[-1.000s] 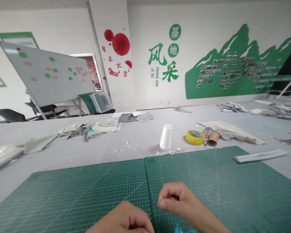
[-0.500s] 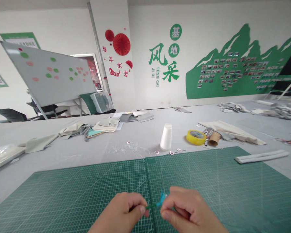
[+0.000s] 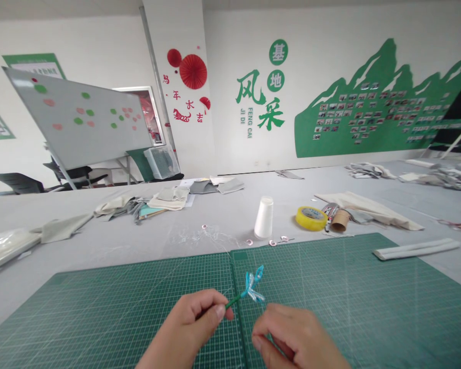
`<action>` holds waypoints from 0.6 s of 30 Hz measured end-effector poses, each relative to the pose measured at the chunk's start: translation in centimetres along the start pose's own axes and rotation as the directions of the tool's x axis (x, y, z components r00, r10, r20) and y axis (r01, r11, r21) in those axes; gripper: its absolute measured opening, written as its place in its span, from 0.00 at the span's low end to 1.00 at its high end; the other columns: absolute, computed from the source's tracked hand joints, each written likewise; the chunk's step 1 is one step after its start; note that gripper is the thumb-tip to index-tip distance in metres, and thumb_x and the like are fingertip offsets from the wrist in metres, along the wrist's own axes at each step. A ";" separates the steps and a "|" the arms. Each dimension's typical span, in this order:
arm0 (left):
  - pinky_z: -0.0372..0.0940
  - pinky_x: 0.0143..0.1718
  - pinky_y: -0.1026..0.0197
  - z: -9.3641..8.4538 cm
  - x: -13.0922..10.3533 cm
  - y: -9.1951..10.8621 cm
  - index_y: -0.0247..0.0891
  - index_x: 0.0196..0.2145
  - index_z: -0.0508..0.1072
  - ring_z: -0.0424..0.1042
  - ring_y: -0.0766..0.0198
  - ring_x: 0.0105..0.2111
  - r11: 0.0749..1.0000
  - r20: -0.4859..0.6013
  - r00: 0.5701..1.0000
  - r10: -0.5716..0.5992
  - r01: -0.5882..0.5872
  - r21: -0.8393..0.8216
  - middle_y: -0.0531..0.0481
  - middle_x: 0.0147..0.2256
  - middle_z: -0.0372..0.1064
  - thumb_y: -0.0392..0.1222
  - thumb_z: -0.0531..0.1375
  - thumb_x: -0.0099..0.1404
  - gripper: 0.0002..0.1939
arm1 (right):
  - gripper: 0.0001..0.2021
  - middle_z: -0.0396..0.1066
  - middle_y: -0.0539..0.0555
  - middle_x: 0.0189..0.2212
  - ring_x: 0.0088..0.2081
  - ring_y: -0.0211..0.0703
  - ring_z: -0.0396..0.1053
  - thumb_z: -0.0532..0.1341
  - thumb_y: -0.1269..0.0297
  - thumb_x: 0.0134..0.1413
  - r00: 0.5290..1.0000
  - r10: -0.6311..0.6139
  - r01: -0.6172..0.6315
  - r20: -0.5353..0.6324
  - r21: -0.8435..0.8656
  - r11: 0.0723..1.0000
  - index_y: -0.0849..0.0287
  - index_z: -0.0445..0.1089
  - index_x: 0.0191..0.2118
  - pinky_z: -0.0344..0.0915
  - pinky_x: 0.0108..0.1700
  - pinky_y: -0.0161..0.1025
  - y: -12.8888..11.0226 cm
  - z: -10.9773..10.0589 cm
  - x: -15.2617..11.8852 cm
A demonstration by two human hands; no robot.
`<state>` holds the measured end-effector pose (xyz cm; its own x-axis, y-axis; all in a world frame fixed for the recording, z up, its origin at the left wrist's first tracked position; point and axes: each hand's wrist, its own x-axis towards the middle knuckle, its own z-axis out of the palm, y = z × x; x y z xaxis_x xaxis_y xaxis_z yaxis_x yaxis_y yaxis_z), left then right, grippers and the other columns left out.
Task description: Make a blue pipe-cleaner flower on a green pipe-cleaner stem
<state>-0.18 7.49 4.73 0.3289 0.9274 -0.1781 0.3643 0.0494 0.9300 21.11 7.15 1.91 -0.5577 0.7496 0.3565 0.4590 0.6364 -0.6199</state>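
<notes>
My left hand (image 3: 194, 323) pinches the green stem of a small handmade flower (image 3: 249, 288) between thumb and forefinger. Its blue and whitish looped petals point up and to the right, above the seam of the cutting mats. Just right of and below the petals is my right hand (image 3: 292, 335), its fingers curled in and closed. Whether anything thin is held in those fingers is hidden. Both hands are over the green gridded left cutting mat (image 3: 111, 307) and right cutting mat (image 3: 369, 307).
Behind the mats stands a cone of white thread (image 3: 264, 218). A roll of yellow tape (image 3: 311, 219) and a cardboard tube (image 3: 340, 220) are to its right. Small rings (image 3: 272, 243) lie near the mat edge. A white strip (image 3: 417, 249) overlaps the right mat. Fabric scraps (image 3: 169, 197) lie farther back.
The flower has risen and tilted upward in my left hand, its petals now in full view. My right hand has come away from the petals and sits slightly lower.
</notes>
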 end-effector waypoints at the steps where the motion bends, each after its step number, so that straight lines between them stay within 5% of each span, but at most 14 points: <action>1: 0.44 0.22 0.65 0.0 0.0 0.1 0.38 0.30 0.71 0.44 0.69 0.18 0.999 0.008 1.000 -0.006 0.006 -0.038 0.63 0.17 0.45 0.50 0.55 0.63 0.13 | 0.08 0.64 0.48 0.19 0.21 0.35 0.61 0.56 0.71 0.53 1.000 0.005 -0.005 -0.009 0.012 1.000 0.58 0.68 0.25 0.53 0.25 0.32 0.1 0.1 0.1; 11: 0.40 0.19 0.66 0.2 -0.3 -1.0 0.37 0.31 0.75 0.41 0.72 0.15 0.976 0.175 0.984 0.025 0.014 -0.217 0.63 0.15 0.45 0.58 0.58 0.62 0.19 | 0.11 0.54 0.45 0.18 0.22 0.34 0.52 0.57 0.65 0.51 0.967 0.250 -0.251 0.053 0.371 0.894 0.59 0.64 0.20 0.49 0.25 0.33 0.9 0.6 0.9; 18: 0.48 0.24 0.66 0.3 -1.0 -0.2 0.37 0.28 0.77 0.53 0.68 0.22 1.000 0.297 0.955 0.013 -0.005 -0.026 0.57 0.22 0.58 0.51 0.58 0.61 0.15 | 0.11 0.59 0.46 0.18 0.21 0.34 0.52 0.65 0.59 0.46 0.937 0.317 -0.338 0.148 0.618 0.710 0.61 0.70 0.23 0.49 0.23 0.32 2.5 0.8 0.8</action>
<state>-0.29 6.43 4.65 0.5778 0.7758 -0.2537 0.3399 0.0540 0.9389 21.24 9.24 0.08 -0.4792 0.8771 0.0338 0.0871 0.0859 -0.9925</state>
